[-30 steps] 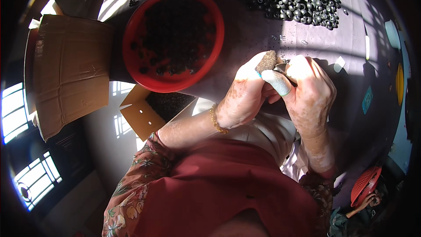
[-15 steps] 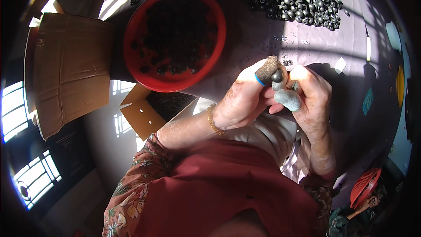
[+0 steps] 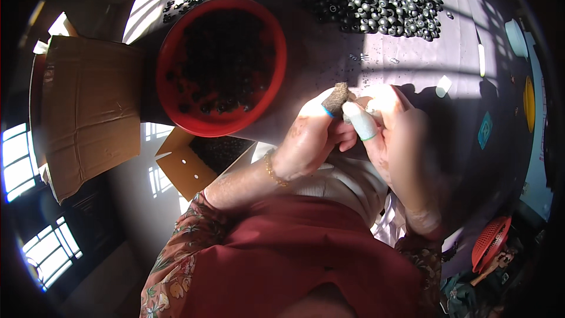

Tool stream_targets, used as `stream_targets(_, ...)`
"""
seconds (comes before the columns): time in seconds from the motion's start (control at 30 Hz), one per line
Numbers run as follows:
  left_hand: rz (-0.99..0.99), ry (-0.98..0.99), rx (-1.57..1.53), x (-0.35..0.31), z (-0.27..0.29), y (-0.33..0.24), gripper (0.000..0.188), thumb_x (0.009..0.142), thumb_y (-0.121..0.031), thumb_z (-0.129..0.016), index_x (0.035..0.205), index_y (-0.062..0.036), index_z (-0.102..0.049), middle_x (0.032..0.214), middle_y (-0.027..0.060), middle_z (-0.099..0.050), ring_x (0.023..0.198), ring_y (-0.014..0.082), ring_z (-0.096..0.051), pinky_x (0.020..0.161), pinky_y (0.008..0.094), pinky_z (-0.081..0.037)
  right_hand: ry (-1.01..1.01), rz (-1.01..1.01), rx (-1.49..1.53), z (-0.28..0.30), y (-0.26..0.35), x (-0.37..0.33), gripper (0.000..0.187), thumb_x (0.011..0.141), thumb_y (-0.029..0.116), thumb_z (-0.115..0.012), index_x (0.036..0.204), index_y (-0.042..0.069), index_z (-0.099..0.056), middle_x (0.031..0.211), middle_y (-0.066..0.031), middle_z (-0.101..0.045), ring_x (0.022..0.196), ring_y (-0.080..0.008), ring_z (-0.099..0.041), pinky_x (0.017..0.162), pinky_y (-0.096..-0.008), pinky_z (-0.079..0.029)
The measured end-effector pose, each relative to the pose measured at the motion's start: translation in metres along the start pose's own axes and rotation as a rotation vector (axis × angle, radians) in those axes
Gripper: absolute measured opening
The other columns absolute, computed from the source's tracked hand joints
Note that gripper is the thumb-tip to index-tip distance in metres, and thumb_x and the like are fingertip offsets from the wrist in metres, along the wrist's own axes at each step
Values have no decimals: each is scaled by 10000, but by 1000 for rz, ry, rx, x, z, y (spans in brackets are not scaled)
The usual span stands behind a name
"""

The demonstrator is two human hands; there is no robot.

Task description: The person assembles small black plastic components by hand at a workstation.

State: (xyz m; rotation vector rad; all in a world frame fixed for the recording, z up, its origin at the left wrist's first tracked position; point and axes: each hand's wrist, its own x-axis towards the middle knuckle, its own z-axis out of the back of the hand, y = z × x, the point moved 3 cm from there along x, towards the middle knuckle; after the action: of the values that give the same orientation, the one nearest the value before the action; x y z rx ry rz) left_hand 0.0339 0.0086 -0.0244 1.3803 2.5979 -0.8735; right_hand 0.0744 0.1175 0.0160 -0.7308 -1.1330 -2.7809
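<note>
My left hand (image 3: 303, 144) and my right hand (image 3: 391, 126) meet over the front of the table, fingers closed and thumbs together. A brown rough cover with a blue edge (image 3: 335, 101) wraps my left thumb; a pale finger cover (image 3: 360, 122) is on my right thumb. The small black round piece seen between the thumbs a moment ago is now hidden behind them. Beyond my hands lies a heap of shiny black round pieces (image 3: 376, 0). To the left stands a red basin (image 3: 281, 59) holding many dark pieces.
A tall cardboard box (image 3: 94, 118) is at the left, and an open carton (image 3: 176, 168) with dark pieces sits below the basin. On the right are a small white cylinder (image 3: 444, 86), a white stick (image 3: 481, 60), a teal packet (image 3: 485, 130) and a red colander (image 3: 490, 241).
My right thumb has swung up towards the left thumb's tip, covering the black round piece. My right hand is blurred by motion. The whole view has shifted slightly.
</note>
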Motion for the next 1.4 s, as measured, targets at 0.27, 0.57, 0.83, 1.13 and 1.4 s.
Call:
stream_targets(0.27, -776, -387, 1215, -26, 54, -70, 138, 816, 9, -519, 953, 1, -518, 726, 61, -517, 563, 134, -490, 533, 269, -417, -119, 288, -532, 7, -66, 13, 51, 757, -15, -628, 791, 13, -602, 801, -119, -562, 719, -216, -583, 628, -275, -484)
stream_targets(0.57, -1001, -640, 1371, -42, 90, -123, 236, 865, 9, -431, 1090, 2, -498, 1057, 82, -529, 956, 135, -513, 883, 260, -388, -102, 5, -512, 44, -192, 42, 193, 810, 51, -545, 997, 15, -581, 966, -131, -588, 888, -280, -567, 814, -331, -463)
stream_targets(0.83, -981, -555, 1336, -34, 72, -108, 178, 863, 5, -435, 1013, 0, -531, 982, 56, -545, 891, 126, -519, 837, 239, -397, -17, -19, -521, 42, -201, 40, 265, 777, 29, -558, 1041, 18, -584, 1020, -136, -598, 941, -269, -577, 830, -333, -469)
stream_targets(1.13, -570, -272, 1035, -11, 30, -56, 196, 912, -81, -434, 1066, 8, -516, 861, 37, -560, 777, 89, -509, 736, 223, -422, -126, -474, 45, 25, -89, 29, 175, 792, 60, -568, 956, 55, -625, 806, -5, -589, 578, -55, -460, 511, -206, -378)
stream_targets(1.4, -435, 98, 674, 14, -9, -8, 218, 958, -215, -377, 968, -23, -481, 768, 32, -522, 685, 88, -502, 636, 228, -400, -80, -479, 560, 0, -15, 3, 96, 875, 62, -563, 940, -7, -584, 692, -1, -572, 552, -36, -475, 463, -171, -327)
